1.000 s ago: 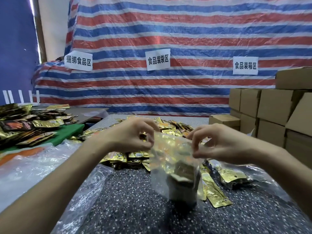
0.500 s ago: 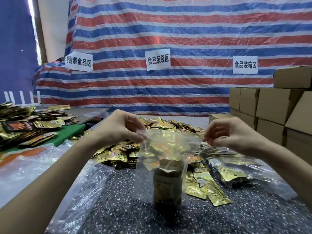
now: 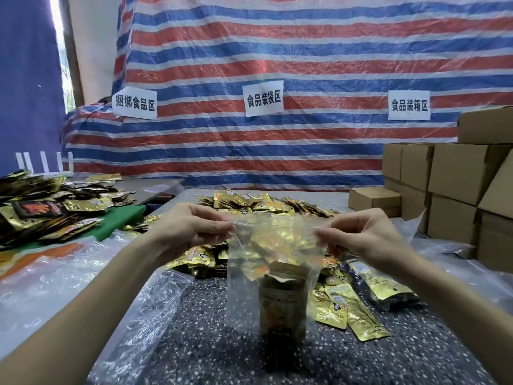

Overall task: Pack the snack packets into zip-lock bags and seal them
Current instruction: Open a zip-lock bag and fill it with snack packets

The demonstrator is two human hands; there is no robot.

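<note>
Head view: your left hand (image 3: pixel 191 227) and right hand (image 3: pixel 361 234) are wider apart than a second ago, when they met at mid-top. Each now pinches a top corner of the zip-lock bag (image 3: pixel 274 240), thumb and fingers curled on the plastic, with the top edge pulled taut between them. This reads as the closing run along the zip nearing its end; you cannot tell if the strip is fully shut. The bag hangs upright, centre, its bottom at the speckled table (image 3: pixel 194 343), touching or just above, unclear. The plastic is clear and crinkled; gold snack packets (image 3: pixel 283 301) stand stacked in its lower half. Loose packets (image 3: pixel 263 202) lie heaped behind, cardboard boxes (image 3: pixel 458 173) to the right.
</note>
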